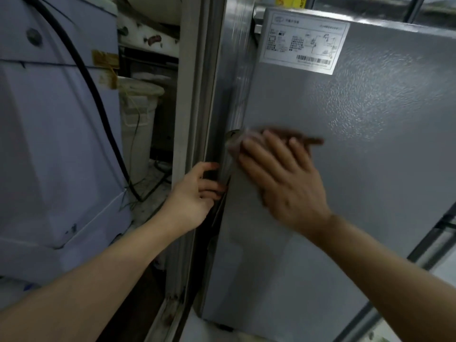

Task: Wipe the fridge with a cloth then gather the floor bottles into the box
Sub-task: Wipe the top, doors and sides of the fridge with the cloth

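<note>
Against the grey side panel of the fridge [357, 149], the right hand [283, 176] lies flat with its fingers [256, 154] stretched out toward ten o'clock, pressing a thin, pale cloth [237, 141] onto the metal near the panel's left edge; the cloth is blurred and mostly hidden under the hand, so how it is folded cannot be told. At eight o'clock from it, the left hand [195, 196] reaches into the dark gap between the fridge and a door frame [190, 95], its fingers curled round the fridge's front corner, apparently steadying it. A white label [306, 43] sits on the panel at twelve o'clock, well above the hands. A white appliance [54, 144] with a black cable [93, 95] fills the nine o'clock side. This reads as the wiping step, under way. The bottles and the box are not in view, so the gathering looks not yet begun. The next move likely calls for sweeping the flat palm across the broad unwiped panel toward three o'clock, keeping even pressure so the cloth does not slip out from under the hand.
</note>
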Demonstrator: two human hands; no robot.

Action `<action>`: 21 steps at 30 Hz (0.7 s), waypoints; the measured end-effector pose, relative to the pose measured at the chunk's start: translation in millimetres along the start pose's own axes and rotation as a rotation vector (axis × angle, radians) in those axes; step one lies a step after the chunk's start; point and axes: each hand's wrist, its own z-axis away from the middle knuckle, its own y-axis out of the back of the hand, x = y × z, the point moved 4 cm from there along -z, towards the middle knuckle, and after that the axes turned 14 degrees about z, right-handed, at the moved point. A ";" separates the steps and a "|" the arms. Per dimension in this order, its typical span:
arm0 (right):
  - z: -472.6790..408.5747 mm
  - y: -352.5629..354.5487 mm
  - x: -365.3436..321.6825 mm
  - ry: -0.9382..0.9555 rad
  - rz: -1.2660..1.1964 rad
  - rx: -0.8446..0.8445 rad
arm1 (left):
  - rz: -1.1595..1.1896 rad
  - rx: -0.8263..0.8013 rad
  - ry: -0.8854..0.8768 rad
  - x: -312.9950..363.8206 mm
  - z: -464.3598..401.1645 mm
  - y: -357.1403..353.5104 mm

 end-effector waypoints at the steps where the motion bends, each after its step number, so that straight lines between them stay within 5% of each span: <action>1: -10.1 1.6 4.8 -0.063 -0.014 0.042 | -0.007 0.010 0.005 -2.4 0.0 1.4; 5: -9.0 -5.0 -8.9 -0.133 -0.017 0.085 | -0.052 0.064 0.017 -16.3 2.6 12.2; 11: 55.4 -24.7 -75.7 0.254 0.013 -0.128 | -0.134 0.091 -0.011 -27.9 12.2 19.5; 15: 76.1 -20.5 -87.5 0.351 0.027 -0.215 | -0.184 0.125 -0.038 -27.4 16.9 17.2; 21: 54.0 -5.9 -21.9 -0.003 0.015 -0.021 | -0.210 0.125 -0.048 -24.0 13.2 2.0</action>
